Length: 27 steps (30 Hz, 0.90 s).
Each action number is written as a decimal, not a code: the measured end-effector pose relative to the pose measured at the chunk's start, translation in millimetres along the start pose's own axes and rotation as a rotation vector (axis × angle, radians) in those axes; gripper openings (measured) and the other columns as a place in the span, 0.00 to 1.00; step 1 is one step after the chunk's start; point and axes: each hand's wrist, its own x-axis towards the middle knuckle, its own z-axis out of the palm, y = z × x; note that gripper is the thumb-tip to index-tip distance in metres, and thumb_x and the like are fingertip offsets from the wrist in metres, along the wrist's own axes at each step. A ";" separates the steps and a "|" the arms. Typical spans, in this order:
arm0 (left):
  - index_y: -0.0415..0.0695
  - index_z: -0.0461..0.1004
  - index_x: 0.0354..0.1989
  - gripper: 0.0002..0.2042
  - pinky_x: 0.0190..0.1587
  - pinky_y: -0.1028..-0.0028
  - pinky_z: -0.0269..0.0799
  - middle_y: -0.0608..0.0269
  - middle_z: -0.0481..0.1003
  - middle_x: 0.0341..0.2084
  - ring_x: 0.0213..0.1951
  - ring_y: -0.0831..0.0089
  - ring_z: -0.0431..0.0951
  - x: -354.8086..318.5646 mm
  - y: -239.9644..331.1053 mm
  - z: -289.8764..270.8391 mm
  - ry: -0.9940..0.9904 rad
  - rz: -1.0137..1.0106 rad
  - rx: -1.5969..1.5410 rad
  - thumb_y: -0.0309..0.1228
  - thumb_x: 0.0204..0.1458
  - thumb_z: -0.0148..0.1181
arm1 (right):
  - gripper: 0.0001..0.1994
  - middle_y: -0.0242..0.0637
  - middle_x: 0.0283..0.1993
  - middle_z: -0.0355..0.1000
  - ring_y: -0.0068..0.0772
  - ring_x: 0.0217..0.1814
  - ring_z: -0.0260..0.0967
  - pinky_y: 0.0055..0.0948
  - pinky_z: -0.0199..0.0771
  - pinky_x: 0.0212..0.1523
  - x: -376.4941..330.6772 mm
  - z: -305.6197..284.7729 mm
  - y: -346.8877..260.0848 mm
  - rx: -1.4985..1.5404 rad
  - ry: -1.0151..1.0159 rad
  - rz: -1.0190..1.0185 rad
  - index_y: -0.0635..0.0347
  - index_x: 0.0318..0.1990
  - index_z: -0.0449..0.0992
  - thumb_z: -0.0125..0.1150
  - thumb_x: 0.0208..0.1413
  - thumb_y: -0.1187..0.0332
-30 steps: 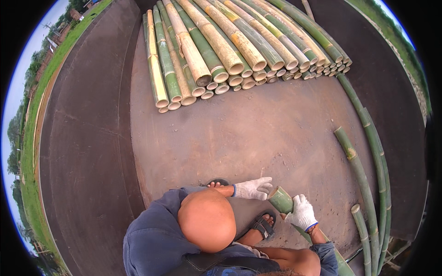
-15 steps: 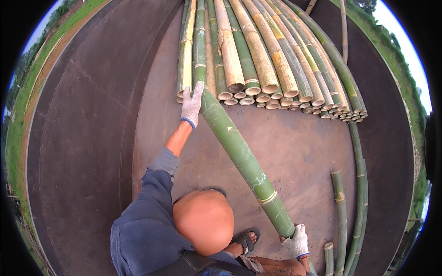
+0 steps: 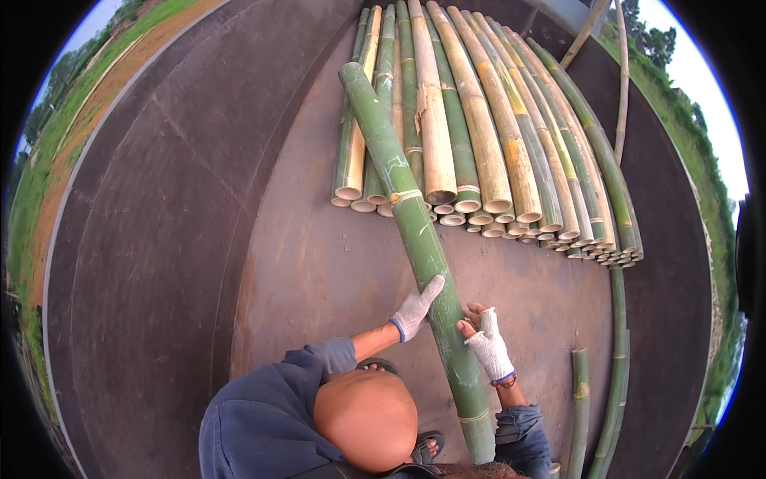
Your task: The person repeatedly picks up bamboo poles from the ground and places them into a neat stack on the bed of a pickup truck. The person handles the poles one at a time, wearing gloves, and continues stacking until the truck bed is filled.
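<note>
A thick green bamboo pole (image 3: 413,222) slants across the middle, its far end lying over the left side of the bamboo pile (image 3: 483,160). My left hand (image 3: 416,310), in a pale glove with a blue cuff, is closed round the pole's left side. Its thumb lies on top; the other fingers are mostly hidden. On the pole's right side is my right hand (image 3: 487,343), in a white glove with bare fingertips. Its fingers are apart and not wrapped round the pole; the thumb tip is at the pole's edge, perhaps touching.
Green and tan poles are stacked with their cut ends toward me. Dark metal walls (image 3: 159,215) rise on both sides of the dusty floor (image 3: 307,295). Thinner bamboo lengths (image 3: 580,399) lie at the lower right. My bent knee (image 3: 367,419) is close by, left of the pole.
The pole has moved farther away, its far end now over the pile. My left hand has come back toward me, and my right hand has moved up alongside the pole with loosened fingers.
</note>
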 end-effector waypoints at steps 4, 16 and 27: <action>0.39 0.64 0.76 0.39 0.65 0.66 0.72 0.59 0.74 0.61 0.61 0.70 0.74 68.3 64.1 -51.1 0.092 0.198 0.230 0.58 0.69 0.64 | 0.60 0.55 0.67 0.70 0.60 0.76 0.69 0.53 0.76 0.69 -110.6 -53.7 60.3 -0.734 0.029 -0.120 0.65 0.75 0.63 0.92 0.40 0.43; 0.29 0.50 0.81 0.43 0.66 0.70 0.73 0.44 0.74 0.67 0.63 0.67 0.77 101.1 123.8 -65.9 0.190 0.461 0.136 0.43 0.70 0.67 | 0.48 0.54 0.55 0.80 0.47 0.60 0.80 0.43 0.82 0.59 -99.9 14.8 61.5 -0.314 -0.328 0.375 0.70 0.63 0.66 0.85 0.51 0.39; 0.33 0.51 0.78 0.53 0.61 0.61 0.80 0.46 0.76 0.60 0.59 0.59 0.81 68.1 90.5 -57.0 0.149 0.421 0.356 0.48 0.55 0.80 | 0.52 0.54 0.70 0.71 0.44 0.68 0.75 0.41 0.83 0.60 -22.1 69.0 -16.2 0.013 -0.230 0.213 0.70 0.80 0.53 0.81 0.62 0.49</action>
